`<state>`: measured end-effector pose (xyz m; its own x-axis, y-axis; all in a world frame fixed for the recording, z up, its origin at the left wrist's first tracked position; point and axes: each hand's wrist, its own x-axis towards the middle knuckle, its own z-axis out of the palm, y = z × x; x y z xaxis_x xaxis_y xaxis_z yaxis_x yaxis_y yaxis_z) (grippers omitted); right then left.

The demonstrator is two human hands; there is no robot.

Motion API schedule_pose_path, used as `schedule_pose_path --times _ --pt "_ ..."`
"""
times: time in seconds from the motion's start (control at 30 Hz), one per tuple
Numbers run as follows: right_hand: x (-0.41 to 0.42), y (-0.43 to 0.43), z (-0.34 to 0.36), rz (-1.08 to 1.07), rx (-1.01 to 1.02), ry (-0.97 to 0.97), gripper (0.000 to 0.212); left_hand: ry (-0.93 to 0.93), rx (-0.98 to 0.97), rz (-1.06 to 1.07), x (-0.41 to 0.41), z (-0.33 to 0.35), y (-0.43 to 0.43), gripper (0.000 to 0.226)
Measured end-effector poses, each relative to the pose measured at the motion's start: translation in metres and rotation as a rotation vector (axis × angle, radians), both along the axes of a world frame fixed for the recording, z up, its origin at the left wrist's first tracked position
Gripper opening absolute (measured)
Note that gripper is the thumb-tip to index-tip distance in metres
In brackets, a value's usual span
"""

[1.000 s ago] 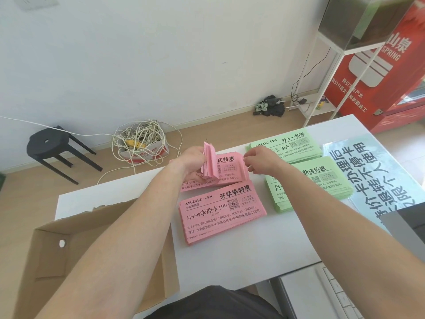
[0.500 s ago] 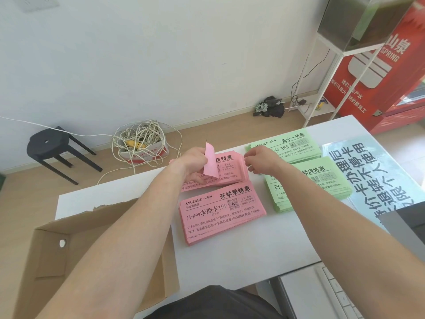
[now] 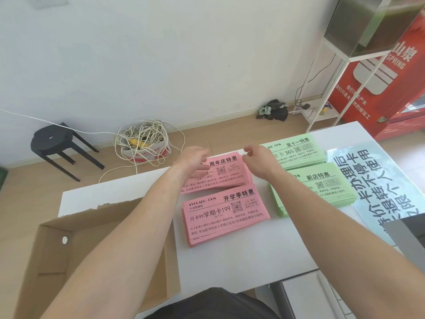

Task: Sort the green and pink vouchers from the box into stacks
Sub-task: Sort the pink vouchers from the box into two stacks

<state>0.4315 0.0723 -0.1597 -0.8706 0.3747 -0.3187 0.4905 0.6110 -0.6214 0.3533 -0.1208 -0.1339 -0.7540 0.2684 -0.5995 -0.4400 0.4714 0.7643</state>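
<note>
Four voucher stacks lie on the white table [image 3: 241, 268], two pink and two green. At about 12 o'clock from the table's middle sits the far pink stack [image 3: 226, 172], its sheets fanned a little at the right end. Just below it, toward 6 o'clock, lies the near pink stack [image 3: 224, 214], squared up and flat. At 2 o'clock from that stack is the far green stack [image 3: 299, 153], and at 3 o'clock the near green stack [image 3: 322, 189], both flat and close to one another.

Both bare hands hover over the far pink stack. The left hand [image 3: 194, 161] is at the stack's left end, at 9 o'clock, fingers spread apart and curled loosely, holding nothing; whether the fingertips touch the top sheet cannot be told. The right hand [image 3: 258, 161] is at the stack's right end, at 3 o'clock, also apart and empty, its fingers bent above the gap between the pink and green piles.

At 8 o'clock, hanging off the table's left edge, stands the cardboard box [image 3: 76, 256], flaps up; no vouchers show in the visible part of it. At 3 o'clock, past the green piles, lies a printed sign [image 3: 379, 187] with large dark characters.
</note>
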Motion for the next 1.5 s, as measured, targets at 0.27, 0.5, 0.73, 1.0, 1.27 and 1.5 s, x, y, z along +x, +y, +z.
schedule_pose_path --times 0.27,0.5,0.73,1.0,1.27,1.5 --pt "-0.017 -0.021 -0.007 0.235 0.2 -0.258 0.097 0.33 -0.614 -0.246 -0.01 -0.025 -0.038 0.088" --pt "-0.032 -0.044 -0.019 0.01 0.093 -0.365 0.089 0.104 -0.429 -0.001 -0.005 -0.048 -0.03 0.096" --pt "-0.035 -0.043 -0.033 -0.11 -0.048 -0.365 0.1 0.087 -0.428 0.087 -0.008 -0.061 -0.023 0.079" --pt "-0.043 -0.031 -0.024 -0.213 -0.21 -0.318 0.11 0.098 -0.426 0.07 -0.005 -0.062 -0.013 0.081" --pt "-0.054 -0.017 -0.03 -0.084 -0.125 -0.301 0.091 0.16 -0.491 -0.025 -0.001 -0.065 -0.015 0.104" --pt "-0.048 -0.014 -0.026 -0.064 -0.087 -0.299 0.124 0.193 -0.437 -0.058 -0.003 -0.064 -0.027 0.11"
